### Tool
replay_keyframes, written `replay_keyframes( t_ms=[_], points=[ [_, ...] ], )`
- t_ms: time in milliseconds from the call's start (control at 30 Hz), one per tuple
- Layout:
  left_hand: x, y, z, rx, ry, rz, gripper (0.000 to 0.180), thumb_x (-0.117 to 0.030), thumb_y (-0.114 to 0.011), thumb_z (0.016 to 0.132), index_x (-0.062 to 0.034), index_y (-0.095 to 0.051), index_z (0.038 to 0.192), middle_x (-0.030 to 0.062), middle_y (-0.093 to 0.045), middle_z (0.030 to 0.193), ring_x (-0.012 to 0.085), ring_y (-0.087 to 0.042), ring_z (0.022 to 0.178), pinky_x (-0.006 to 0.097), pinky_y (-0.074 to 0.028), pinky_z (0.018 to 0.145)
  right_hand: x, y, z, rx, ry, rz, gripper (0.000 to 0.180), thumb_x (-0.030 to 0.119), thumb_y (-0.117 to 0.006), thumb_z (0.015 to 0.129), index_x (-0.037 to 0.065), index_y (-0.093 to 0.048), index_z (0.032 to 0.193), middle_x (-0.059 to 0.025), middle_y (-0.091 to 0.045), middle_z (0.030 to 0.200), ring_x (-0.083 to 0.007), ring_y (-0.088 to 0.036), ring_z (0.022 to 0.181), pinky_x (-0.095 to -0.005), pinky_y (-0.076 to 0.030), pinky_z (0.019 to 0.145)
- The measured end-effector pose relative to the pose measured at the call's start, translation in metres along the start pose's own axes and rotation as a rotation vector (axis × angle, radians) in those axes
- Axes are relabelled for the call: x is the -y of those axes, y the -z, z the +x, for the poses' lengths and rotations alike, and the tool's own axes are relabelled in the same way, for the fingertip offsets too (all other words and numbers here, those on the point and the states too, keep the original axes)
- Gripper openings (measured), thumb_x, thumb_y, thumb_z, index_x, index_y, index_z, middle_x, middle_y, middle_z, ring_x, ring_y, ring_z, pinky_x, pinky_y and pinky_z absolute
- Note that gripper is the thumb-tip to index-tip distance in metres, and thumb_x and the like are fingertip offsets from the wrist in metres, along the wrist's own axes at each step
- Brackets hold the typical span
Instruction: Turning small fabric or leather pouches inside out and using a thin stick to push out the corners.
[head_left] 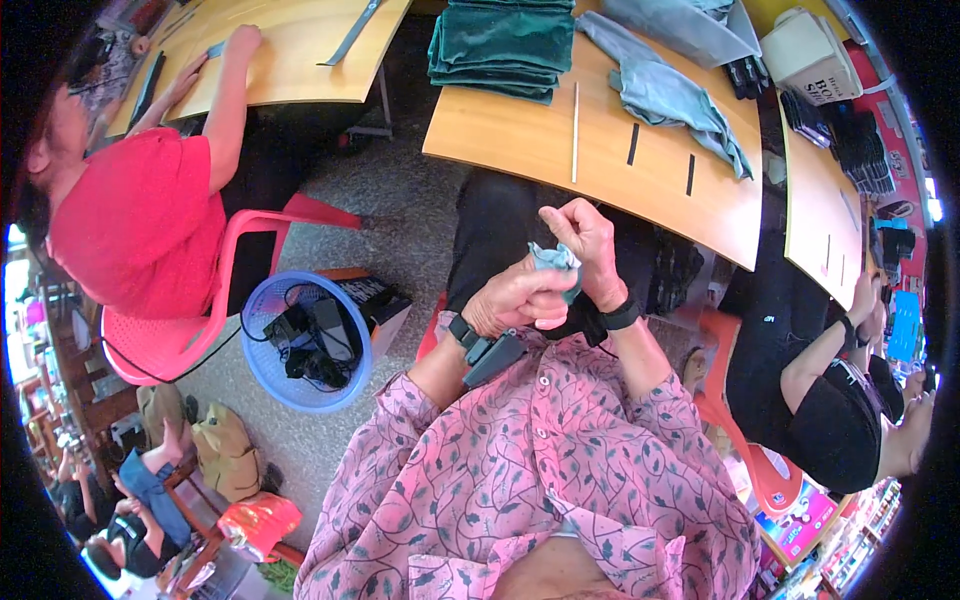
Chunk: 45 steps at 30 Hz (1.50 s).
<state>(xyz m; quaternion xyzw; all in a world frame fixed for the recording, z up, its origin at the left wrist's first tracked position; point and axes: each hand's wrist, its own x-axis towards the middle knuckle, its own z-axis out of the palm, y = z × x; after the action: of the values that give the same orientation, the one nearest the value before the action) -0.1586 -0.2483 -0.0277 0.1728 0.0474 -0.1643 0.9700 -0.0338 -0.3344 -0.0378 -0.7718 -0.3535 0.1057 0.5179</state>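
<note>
Grey-blue cloth scrap (556, 258), pinched between fingers of left hand (517, 298), right hand (588, 240)

the wooden tabletop (520, 135) ahead of the person carries a stack of folded dark green cloths (503, 45) at its far left corner. beside the stack lies a thin pale stick (575, 130), and past it 2 short black strips (633, 144) lie flat and apart from each other. a crumpled grey-blue cloth (665, 95) sprawls across the far edge, next to a folded grey cloth (685, 25). a 2nd tabletop (300, 60) at the left bears a long grey strip (352, 35). on the speckled floor (400, 190) stands a blue basket (262, 300) beside a red plastic chair (215, 330).
</note>
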Motion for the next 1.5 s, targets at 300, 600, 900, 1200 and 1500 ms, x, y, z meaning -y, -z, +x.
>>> replay_keyframes(
  t_ms=[300, 600, 900, 1200, 1500],
  points=[
    [-0.010, 0.011, 0.010, -0.121, -0.237, 0.002, 0.027, -0.032, -0.048, 0.102, -0.0139, -0.049, 0.082, -0.0084, -0.029, 0.050, 0.0053, -0.027, 0.039, 0.027, -0.037, 0.047, 0.004, 0.019, -0.009, -0.155, -0.183, 0.301, 0.017, 0.015, -0.055, 0.099, 0.001, -0.065, 0.100, -0.0018, -0.061, 0.084, -0.0077, -0.056, 0.072, -0.0228, -0.047, 0.065],
    [-0.008, 0.010, 0.012, -0.284, -0.292, 0.294, 0.024, -0.033, -0.049, 0.101, -0.0115, -0.055, 0.109, -0.0061, -0.036, 0.056, 0.0071, -0.034, 0.044, 0.028, -0.042, 0.052, 0.026, 0.026, -0.022, 0.020, -0.331, 0.442, 0.011, 0.011, -0.066, 0.091, 0.002, -0.065, 0.098, 0.0021, -0.063, 0.084, -0.0047, -0.056, 0.068, -0.0194, -0.045, 0.059],
    [-0.005, 0.014, 0.013, -0.223, -0.327, 0.184, 0.022, -0.031, -0.053, 0.100, -0.0112, -0.056, 0.091, -0.0021, -0.047, 0.057, 0.0089, -0.043, 0.044, 0.028, -0.044, 0.050, 0.011, 0.022, -0.022, -0.126, 0.036, 0.131, 0.011, 0.000, -0.072, 0.082, 0.000, -0.061, 0.083, -0.0040, -0.057, 0.074, -0.0105, -0.054, 0.063, -0.0238, -0.044, 0.055],
    [-0.006, 0.010, 0.011, -0.303, -0.339, 0.201, 0.020, -0.024, -0.055, 0.098, -0.0053, -0.061, 0.092, 0.0008, -0.054, 0.056, 0.0099, -0.050, 0.045, 0.029, -0.048, 0.050, 0.020, 0.026, -0.022, -0.237, 0.241, -0.142, 0.016, 0.003, -0.072, 0.082, 0.001, -0.056, 0.078, -0.0100, -0.056, 0.072, -0.0213, -0.056, 0.062, -0.0295, -0.045, 0.056],
    [-0.020, 0.019, 0.003, -0.518, -0.763, 0.377, 0.009, -0.010, -0.062, 0.092, -0.0025, -0.065, 0.089, -0.0007, -0.057, 0.062, 0.0078, -0.053, 0.053, 0.024, -0.048, 0.057, 0.018, 0.035, -0.017, -0.205, 0.029, -0.095, 0.016, 0.009, -0.063, 0.093, 0.001, -0.053, 0.083, -0.0078, -0.056, 0.074, -0.0143, -0.057, 0.057, -0.0269, -0.046, 0.053]
  ],
)
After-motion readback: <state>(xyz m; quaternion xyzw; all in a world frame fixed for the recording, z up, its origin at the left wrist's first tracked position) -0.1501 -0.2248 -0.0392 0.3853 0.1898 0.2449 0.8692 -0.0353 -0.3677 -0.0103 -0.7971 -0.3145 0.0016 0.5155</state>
